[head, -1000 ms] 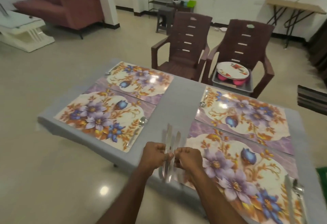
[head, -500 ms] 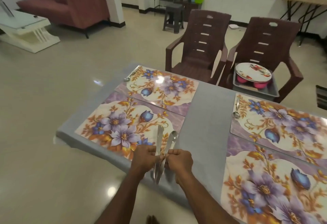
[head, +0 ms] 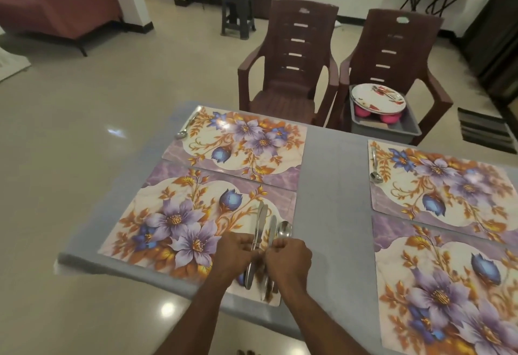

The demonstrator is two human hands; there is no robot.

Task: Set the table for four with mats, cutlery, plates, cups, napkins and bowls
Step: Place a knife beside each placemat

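Note:
Several floral mats lie on the grey table (head: 333,186). Over the right end of the near left mat (head: 179,223), my left hand (head: 235,255) grips one table knife (head: 259,225) and my right hand (head: 288,259) pinches a second knife (head: 272,228). The blades point away from me, side by side. A spoon (head: 284,230) lies on that mat just right of the knives. Another spoon (head: 186,127) rests at the far left mat's (head: 244,144) left edge. A third spoon (head: 375,169) lies on the far right mat (head: 448,183). The near right mat (head: 448,293) shows no cutlery.
Two brown plastic chairs (head: 294,63) stand beyond the table. The right one (head: 398,55) holds a grey tray (head: 384,127) with patterned plates (head: 377,99) stacked on pink bowls (head: 389,118). A dark stool (head: 238,13) and shelf stand farther back, and a red sofa (head: 56,4) at far left.
The view and both hands have shifted left from the table's middle gap to the near left mat. The two knives went along, still held one in each hand.

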